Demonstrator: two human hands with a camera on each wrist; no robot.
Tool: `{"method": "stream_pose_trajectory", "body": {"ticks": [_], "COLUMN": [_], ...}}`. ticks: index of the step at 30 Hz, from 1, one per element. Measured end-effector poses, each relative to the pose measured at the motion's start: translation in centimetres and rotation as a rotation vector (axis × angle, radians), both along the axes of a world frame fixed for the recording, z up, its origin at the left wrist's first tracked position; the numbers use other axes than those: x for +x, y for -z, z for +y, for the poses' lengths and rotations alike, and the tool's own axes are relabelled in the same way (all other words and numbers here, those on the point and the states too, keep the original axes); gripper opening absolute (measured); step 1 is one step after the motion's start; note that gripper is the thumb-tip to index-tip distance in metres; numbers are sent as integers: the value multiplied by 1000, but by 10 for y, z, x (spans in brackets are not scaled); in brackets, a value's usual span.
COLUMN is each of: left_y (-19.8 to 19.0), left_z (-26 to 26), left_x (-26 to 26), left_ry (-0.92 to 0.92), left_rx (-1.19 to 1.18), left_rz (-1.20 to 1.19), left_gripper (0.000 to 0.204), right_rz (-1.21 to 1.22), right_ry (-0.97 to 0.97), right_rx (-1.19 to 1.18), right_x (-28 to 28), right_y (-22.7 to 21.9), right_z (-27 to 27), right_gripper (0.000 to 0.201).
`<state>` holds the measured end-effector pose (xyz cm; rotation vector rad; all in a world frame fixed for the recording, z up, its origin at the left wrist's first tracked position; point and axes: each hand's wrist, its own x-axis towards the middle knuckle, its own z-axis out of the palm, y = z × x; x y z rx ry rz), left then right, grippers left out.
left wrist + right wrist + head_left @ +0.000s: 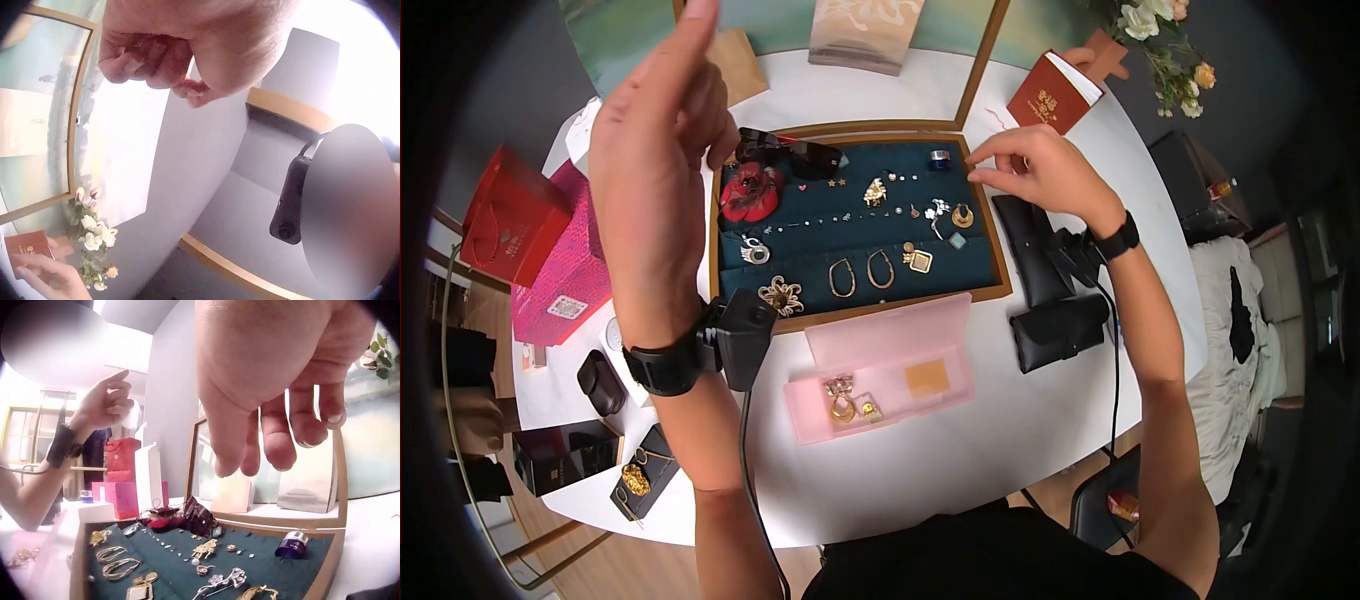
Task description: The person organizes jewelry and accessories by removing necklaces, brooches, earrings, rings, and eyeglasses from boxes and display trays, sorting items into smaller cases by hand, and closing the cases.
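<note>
My left hand (662,140) is raised over the left side of the jewelry tray, one finger stretched out and the others bent. No object shows in it in the left wrist view, where its curled fingers (147,62) fill the top. My right hand (1048,172) hovers at the right rim of the wood-framed tray (1002,262), fingers slightly bent with a gap between thumb and forefinger. Nearby on the dark green lining sits a small blue jar (940,160). The lining also bears hoop earrings (881,270), a gold brooch (875,192), a red fabric flower (750,192) and sunglasses (815,160).
A pink case (890,330) with its lid up holds jewelry in front of the tray. Black pouches (1060,332) lie to the right, a red booklet (1055,92) behind them. Red (515,215) and pink boxes stand left. The tray's glazed lid stands raised at the back.
</note>
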<state>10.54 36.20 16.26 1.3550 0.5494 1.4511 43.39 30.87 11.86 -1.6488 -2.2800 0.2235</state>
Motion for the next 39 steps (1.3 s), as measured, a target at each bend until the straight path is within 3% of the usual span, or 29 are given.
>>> {"method": "stream_pose_trajectory", "body": {"ticks": [3,7,13,21,27,30,34,36,39], "left_y": [-4,-6,-7,-5,-6,-4,-5,-2,8], "left_z": [0,0,-7,-9,-15,-12,-17,-15,-16], "left_x": [-8,-11,-5,3,10,8,15,17,29], "left_ry": [-19,72,86,131,112,163,54,125,175], "left_rx": [-100,-105,-113,-69,-63,-75,-63,-57,15], "left_rz": [-136,-144,-80,-27,27,20,216,249,298], "left_gripper": [49,47,45,45,45,43,36,16,19], "right_rz": [-88,-200,-54,-58,-6,-100,242,439,702], "right_ry": [-148,-149,-165,-180,-82,2,-20,79,28], "right_rx": [83,-42,-167,-185,-243,-154,84,75,103], "right_x": [-8,-29,-66,-82,-72,-59,-38,-46,-52], "right_y": [10,33,60,72,72,59,20,-18,-46], "right_z": [32,75,124,139,132,121,89,48,-1], "right_gripper": [16,25,36,31,27,26,26,25,21]}}
